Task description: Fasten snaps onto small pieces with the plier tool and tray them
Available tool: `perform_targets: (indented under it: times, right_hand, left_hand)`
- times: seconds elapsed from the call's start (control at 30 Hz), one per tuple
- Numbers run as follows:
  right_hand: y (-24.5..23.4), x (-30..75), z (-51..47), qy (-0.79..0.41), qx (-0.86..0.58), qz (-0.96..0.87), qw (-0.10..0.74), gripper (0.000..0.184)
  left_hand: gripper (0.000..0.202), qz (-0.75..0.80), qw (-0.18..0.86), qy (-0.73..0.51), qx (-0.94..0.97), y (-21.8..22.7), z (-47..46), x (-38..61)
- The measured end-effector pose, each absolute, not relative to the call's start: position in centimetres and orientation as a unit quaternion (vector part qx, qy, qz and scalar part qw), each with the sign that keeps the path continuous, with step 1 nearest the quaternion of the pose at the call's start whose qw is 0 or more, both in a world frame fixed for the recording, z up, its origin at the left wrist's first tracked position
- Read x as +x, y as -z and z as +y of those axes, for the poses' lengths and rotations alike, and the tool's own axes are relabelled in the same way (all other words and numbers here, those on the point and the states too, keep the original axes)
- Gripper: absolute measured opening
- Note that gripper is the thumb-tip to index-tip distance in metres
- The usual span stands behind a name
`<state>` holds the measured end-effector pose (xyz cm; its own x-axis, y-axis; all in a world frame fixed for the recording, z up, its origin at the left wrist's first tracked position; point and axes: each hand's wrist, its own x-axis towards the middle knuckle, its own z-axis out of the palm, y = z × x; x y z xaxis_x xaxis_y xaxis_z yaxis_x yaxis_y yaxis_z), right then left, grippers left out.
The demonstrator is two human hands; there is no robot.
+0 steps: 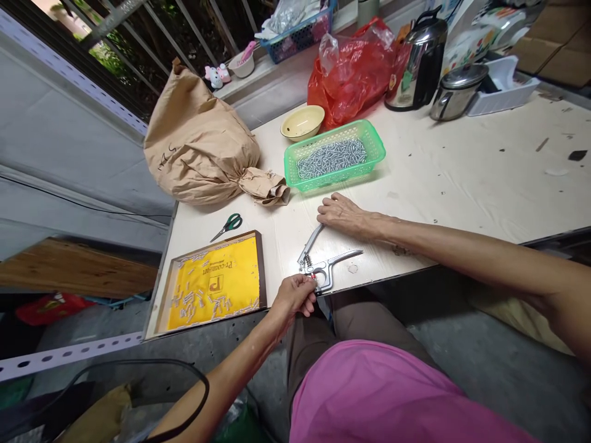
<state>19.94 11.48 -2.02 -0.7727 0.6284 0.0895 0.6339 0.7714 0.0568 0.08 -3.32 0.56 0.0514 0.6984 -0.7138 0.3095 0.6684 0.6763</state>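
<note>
A silver metal hand tool (327, 268) with a long lever (312, 241), a spring and a trigger-shaped handle lies at the table's front edge. My right hand (344, 215) is curled closed over the lever's upper end. At the tool's lower left, beside a small red part, my left hand (296, 294) has its thumb and fingertips pinched together; what they hold is hidden. Beyond my right hand, a green plastic basket (290, 175) contains many small silver metal pieces (332, 158). More such pieces are scattered in a shallow tray (262, 271) lined with yellow cloth, left of my left hand.
Dark-handled scissors (228, 226) lie behind the tray. A brown paper sack (203, 141) rests at the back left. Farther back are a cream bowl (302, 123), a red plastic bag (351, 74), a kettle (418, 61) and a steel pot (457, 92). The table's front edge runs close to my lap.
</note>
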Motion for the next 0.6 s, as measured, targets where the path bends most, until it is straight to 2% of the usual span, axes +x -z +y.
perform_targets:
  times: [0.23,0.6]
  right_hand:
    - [2.0,20.0,11.2,0.036,-0.322,-0.943,0.077,0.018]
    - [3.2,20.3,11.5,0.024,-0.333,-0.938,0.09,0.019]
  left_hand:
    - [0.027,0.677,0.614,-0.166,0.371,-0.8,-3.8,0.2]
    - [0.02,0.692,0.642,-0.193,0.268,-0.6,-3.2,-0.3]
